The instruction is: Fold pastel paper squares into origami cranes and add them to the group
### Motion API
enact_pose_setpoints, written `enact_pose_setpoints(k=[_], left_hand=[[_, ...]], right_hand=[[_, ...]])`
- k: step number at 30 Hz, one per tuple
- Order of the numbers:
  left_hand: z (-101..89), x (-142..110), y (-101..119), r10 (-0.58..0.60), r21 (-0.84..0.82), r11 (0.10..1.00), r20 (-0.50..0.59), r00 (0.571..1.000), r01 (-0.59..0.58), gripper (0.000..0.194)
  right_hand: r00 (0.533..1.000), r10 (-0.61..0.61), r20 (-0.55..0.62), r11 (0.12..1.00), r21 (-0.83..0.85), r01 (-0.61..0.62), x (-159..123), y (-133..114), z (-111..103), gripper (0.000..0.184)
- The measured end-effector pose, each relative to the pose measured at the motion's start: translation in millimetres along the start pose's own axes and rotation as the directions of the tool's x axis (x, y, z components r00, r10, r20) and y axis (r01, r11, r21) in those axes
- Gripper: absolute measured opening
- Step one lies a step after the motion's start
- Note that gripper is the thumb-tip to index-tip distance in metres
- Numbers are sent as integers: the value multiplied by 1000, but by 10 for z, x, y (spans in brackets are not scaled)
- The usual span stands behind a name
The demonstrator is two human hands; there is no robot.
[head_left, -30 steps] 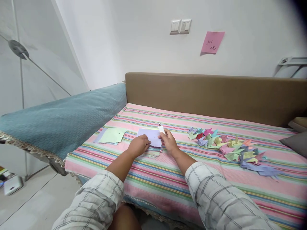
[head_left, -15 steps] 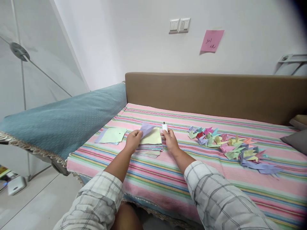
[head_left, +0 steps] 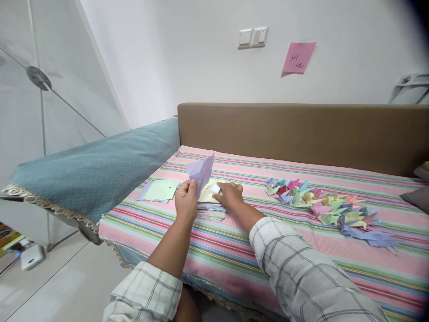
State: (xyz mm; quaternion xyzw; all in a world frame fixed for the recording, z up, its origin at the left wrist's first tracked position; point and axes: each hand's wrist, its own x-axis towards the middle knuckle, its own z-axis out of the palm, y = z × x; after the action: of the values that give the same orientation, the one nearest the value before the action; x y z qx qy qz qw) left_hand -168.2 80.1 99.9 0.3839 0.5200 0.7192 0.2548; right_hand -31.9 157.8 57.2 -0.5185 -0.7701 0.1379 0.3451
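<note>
Since half a second earlier, the purple sheet (head_left: 201,174) had tipped up to stand nearly upright in the left hand (head_left: 186,199), and the white device (head_left: 213,188) had shifted from the right side of the paper stack (head_left: 212,212) to its top.

Brown backrest (head_left: 284,138) rose behind; in front of it, striped cloth (head_left: 231,264) carried all the paper. Folded paper shapes (head_left: 321,205) spread across the right, well apart from both hands. To the stack's left lay a pile of loose sheets (head_left: 159,190). The left grip was clamped on the purple sheet's near edge; one sheet looked separated, though whether its lower corner touched the stack was unclear. Over the pale yellow top sheet (head_left: 203,197), the right hand's (head_left: 230,195) grip closed on the device's near end; whether it was letting go could not be told.
</note>
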Motion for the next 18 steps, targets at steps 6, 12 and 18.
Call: enact_pose_setpoints(k=[6, 12, 18], left_hand=[[135, -319, 94, -257, -383, 855, 274, 927, 351, 34], [401, -811, -12, -407, -407, 672, 495, 768, 618, 28], [557, -1244, -376, -471, -31, 816, 543, 695, 578, 27]], right_hand=[[974, 202, -105, 710, 701, -72, -282, 169, -286, 43], [956, 245, 159, 376, 894, -245, -977, 480, -857, 69], [887, 434, 160, 446, 817, -366, -1717, 944, -1105, 66]])
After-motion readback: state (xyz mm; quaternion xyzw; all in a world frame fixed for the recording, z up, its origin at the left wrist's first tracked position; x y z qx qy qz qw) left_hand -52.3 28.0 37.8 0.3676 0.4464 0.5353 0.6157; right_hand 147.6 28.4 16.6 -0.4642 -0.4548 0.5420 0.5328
